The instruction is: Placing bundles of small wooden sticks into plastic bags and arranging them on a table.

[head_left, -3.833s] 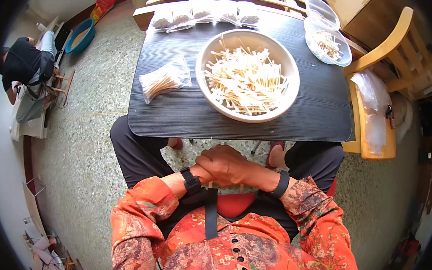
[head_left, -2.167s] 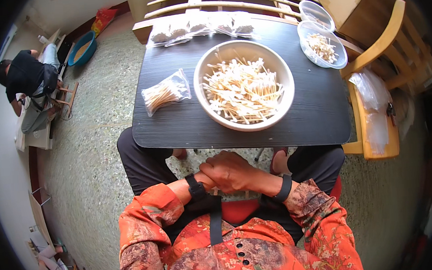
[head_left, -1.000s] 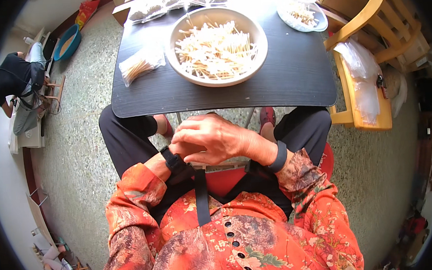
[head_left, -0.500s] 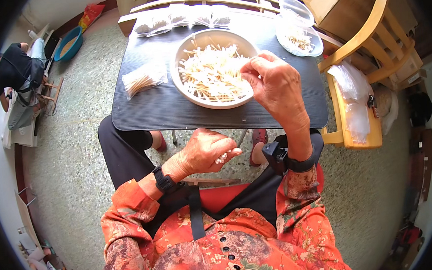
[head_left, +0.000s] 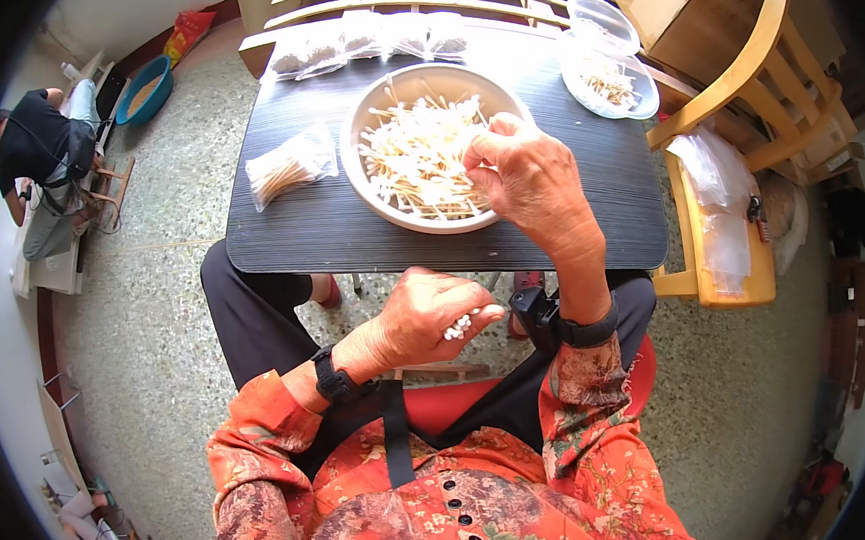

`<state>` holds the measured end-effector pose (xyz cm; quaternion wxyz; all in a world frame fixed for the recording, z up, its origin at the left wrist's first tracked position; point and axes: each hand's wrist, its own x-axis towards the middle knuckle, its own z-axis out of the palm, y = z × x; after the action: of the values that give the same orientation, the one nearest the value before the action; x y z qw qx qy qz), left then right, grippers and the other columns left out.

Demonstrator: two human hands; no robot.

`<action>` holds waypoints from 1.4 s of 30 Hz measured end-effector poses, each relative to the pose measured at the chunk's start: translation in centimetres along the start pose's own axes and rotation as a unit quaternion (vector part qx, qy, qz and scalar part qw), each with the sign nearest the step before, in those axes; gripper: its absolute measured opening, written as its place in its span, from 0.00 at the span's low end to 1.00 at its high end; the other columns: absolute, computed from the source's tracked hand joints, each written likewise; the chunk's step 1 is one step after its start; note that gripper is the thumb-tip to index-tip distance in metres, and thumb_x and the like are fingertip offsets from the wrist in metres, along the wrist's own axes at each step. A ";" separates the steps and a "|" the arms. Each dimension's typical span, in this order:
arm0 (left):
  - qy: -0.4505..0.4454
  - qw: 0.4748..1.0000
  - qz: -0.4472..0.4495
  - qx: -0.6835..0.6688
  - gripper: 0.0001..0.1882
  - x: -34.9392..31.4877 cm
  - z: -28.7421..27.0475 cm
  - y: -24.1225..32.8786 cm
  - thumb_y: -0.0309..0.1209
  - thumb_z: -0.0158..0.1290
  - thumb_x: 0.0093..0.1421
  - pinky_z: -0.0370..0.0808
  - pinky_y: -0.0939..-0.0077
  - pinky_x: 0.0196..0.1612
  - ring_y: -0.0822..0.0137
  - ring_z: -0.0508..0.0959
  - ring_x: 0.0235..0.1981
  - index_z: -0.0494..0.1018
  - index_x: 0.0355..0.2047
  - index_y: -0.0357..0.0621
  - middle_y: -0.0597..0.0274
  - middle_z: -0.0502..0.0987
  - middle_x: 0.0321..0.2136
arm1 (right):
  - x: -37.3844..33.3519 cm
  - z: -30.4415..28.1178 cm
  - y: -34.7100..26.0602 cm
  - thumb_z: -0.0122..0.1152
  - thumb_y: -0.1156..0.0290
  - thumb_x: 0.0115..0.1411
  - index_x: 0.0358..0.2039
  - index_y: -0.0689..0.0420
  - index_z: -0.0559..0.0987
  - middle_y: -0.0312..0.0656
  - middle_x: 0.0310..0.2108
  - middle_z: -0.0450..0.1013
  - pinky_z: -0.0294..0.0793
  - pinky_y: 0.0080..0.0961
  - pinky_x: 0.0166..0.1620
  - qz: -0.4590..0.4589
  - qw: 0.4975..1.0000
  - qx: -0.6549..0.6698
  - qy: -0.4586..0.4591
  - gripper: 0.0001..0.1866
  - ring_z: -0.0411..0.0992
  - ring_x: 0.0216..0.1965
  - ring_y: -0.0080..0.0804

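A round pale bowl (head_left: pixel 358 180) full of loose cotton swabs (head_left: pixel 415 156) stands on a dark table (head_left: pixel 300 234). My right hand (head_left: pixel 531 178) reaches over the bowl's right side. Its thumb and fingers are pinched together at the swabs, and whatever is between the tips is hidden. Short of the table's near edge, my left hand (head_left: pixel 431 315) is closed around a small bundle of cotton swabs (head_left: pixel 460 326), whose white tips stick out by the thumb. A clear bag of cotton swabs (head_left: pixel 290 168) lies left of the bowl.
Several filled clear bags (head_left: pixel 366 42) line the table's far edge. At the far right corner is a clear plastic tub (head_left: pixel 631 96) with swabs. A wooden chair (head_left: pixel 686 242) holding plastic bags (head_left: pixel 717 185) stands to the right. Another person (head_left: pixel 48 146) sits at far left, near a blue basin (head_left: pixel 161 93).
My right hand has shifted left, further in over the swabs in the bowl. The left hand, still around its bundle, sits slightly lower and further right in the picture. The view has shifted slightly.
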<state>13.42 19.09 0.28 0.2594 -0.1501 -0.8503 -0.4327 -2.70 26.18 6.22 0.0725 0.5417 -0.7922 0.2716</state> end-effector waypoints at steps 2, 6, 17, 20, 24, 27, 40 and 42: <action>0.005 1.000 0.019 -0.011 0.06 1.0 -0.6 0.7 0.26 0.56 0.53 0.71 0.69 0.20 0.58 0.75 0.17 0.70 0.22 0.42 0.59 0.73 0.16 | 0.1 0.0 0.2 0.63 0.75 0.48 0.27 0.57 0.79 0.43 0.27 0.70 0.71 0.31 0.34 -0.009 1.000 0.000 0.004 0.04 0.73 0.29 0.40; 0.020 0.998 0.030 -0.042 0.05 2.9 -2.1 2.8 0.25 0.55 0.53 0.71 0.69 0.20 0.57 0.75 0.17 0.71 0.23 0.41 0.58 0.73 0.16 | 0.4 -0.8 1.0 0.62 0.74 0.48 0.25 0.58 0.77 0.44 0.26 0.72 0.72 0.32 0.34 -0.014 0.997 0.076 0.016 0.04 0.73 0.29 0.42; 0.302 0.815 -0.213 -0.446 0.13 4.6 -3.8 1.5 0.34 0.45 0.66 0.52 0.86 0.13 0.83 0.53 0.10 0.68 0.34 0.34 0.75 0.57 0.11 | 0.7 -0.2 0.0 0.56 0.77 0.58 0.39 0.65 0.76 0.40 0.27 0.75 0.73 0.14 0.26 0.174 0.837 0.518 0.034 0.09 0.75 0.28 0.21; 0.310 0.832 -0.274 -0.370 0.11 4.2 -3.9 1.4 0.31 0.46 0.65 0.50 0.87 0.12 0.84 0.52 0.09 0.65 0.40 0.34 0.75 0.58 0.11 | 0.8 0.2 -0.7 0.54 0.77 0.60 0.38 0.67 0.75 0.43 0.28 0.76 0.72 0.11 0.24 0.192 0.775 0.600 0.044 0.08 0.75 0.26 0.21; 0.293 0.828 -0.302 -0.370 0.15 3.8 -4.4 1.2 0.28 0.49 0.63 0.50 0.88 0.11 0.85 0.54 0.09 0.61 0.47 0.33 0.75 0.60 0.12 | 0.9 0.5 -1.3 0.55 0.75 0.60 0.35 0.66 0.76 0.45 0.29 0.76 0.64 0.08 0.17 0.209 0.705 0.676 0.039 0.07 0.75 0.23 0.20; 0.305 0.852 -0.300 -0.303 0.14 3.6 -4.6 1.0 0.26 0.51 0.61 0.51 0.88 0.11 0.86 0.56 0.09 0.64 0.44 0.33 0.74 0.63 0.13 | 0.8 0.7 -2.1 0.56 0.73 0.60 0.32 0.65 0.76 0.44 0.28 0.76 0.59 0.08 0.15 0.219 0.672 0.706 0.044 0.07 0.70 0.18 0.15; 0.398 0.824 -0.228 -0.333 0.06 3.1 -4.3 0.8 0.25 0.55 0.58 0.57 0.89 0.14 0.87 0.62 0.12 0.71 0.33 0.36 0.71 0.72 0.17 | 0.2 2.4 -5.0 0.58 0.74 0.59 0.29 0.64 0.75 0.39 0.23 0.73 0.57 0.09 0.14 0.228 0.586 0.775 0.058 0.05 0.63 0.14 0.13; 0.408 0.813 -0.212 -0.357 0.05 3.3 -4.2 0.8 0.24 0.55 0.58 0.57 0.89 0.14 0.86 0.62 0.12 0.71 0.32 0.36 0.70 0.72 0.18 | 0.2 2.3 -5.4 0.57 0.75 0.59 0.31 0.64 0.75 0.38 0.23 0.73 0.58 0.10 0.14 0.250 0.542 0.799 0.078 0.05 0.64 0.15 0.13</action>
<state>12.39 16.27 4.72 0.4128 0.1418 -0.4629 -0.7715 2.48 23.45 6.30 -0.3997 0.1325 -0.3418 0.8402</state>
